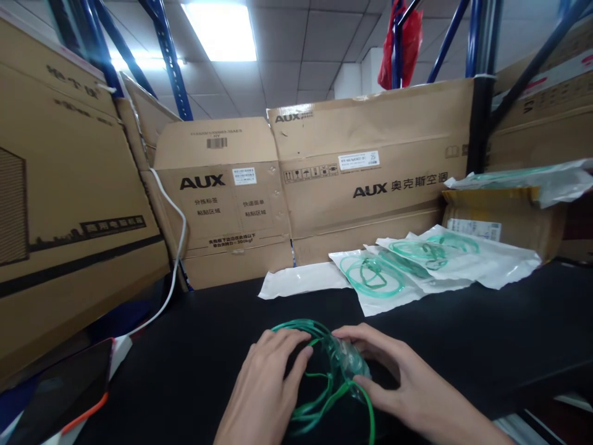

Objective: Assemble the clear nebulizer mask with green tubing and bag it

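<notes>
On the worktop (185, 364), coiled green tubing (334, 364) is lying with its long axis front-to-back, its strap (371, 420) pointing nearward. The half-curled left hand (266, 383) is touching it, grip unclear; the half-open right hand (393, 364) is holding its clear plastic part (351, 358).

The left hand (266, 386) hides the left side of the green tubing (332, 358), the bottom edge crops the dark-screened device (69, 389) at lower left, and the upper-right carton label's (359, 161) finest print is illegible.
</notes>
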A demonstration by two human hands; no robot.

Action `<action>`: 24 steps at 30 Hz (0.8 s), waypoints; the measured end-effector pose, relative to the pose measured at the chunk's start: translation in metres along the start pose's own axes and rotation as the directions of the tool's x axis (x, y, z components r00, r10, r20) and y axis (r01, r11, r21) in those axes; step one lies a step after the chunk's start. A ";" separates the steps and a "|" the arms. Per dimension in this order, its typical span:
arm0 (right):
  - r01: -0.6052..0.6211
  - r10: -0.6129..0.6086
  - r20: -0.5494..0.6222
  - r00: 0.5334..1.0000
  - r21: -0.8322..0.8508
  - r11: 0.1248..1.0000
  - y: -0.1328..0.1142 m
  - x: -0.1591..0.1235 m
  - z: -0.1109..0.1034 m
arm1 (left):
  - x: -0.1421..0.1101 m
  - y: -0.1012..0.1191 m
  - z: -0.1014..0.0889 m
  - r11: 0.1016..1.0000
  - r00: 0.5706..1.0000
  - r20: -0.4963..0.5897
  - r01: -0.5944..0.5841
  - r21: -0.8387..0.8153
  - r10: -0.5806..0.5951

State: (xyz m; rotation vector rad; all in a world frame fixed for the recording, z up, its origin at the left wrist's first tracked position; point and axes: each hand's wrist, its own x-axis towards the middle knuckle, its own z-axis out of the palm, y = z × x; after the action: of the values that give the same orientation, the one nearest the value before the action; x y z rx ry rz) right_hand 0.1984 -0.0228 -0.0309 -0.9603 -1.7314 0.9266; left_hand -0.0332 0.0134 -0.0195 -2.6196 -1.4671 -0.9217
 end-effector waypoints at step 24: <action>-0.007 0.040 -0.064 0.997 0.448 0.894 0.017 0.009 0.003 | 0.009 0.015 0.005 0.977 0.967 -0.246 -0.112 -0.182 0.066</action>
State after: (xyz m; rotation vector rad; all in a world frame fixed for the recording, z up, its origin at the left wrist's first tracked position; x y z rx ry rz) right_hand 0.1968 -0.0079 -0.0436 -0.6968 -1.3597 1.2256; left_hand -0.0154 0.0136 -0.0156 -2.5605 -1.2492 -1.3782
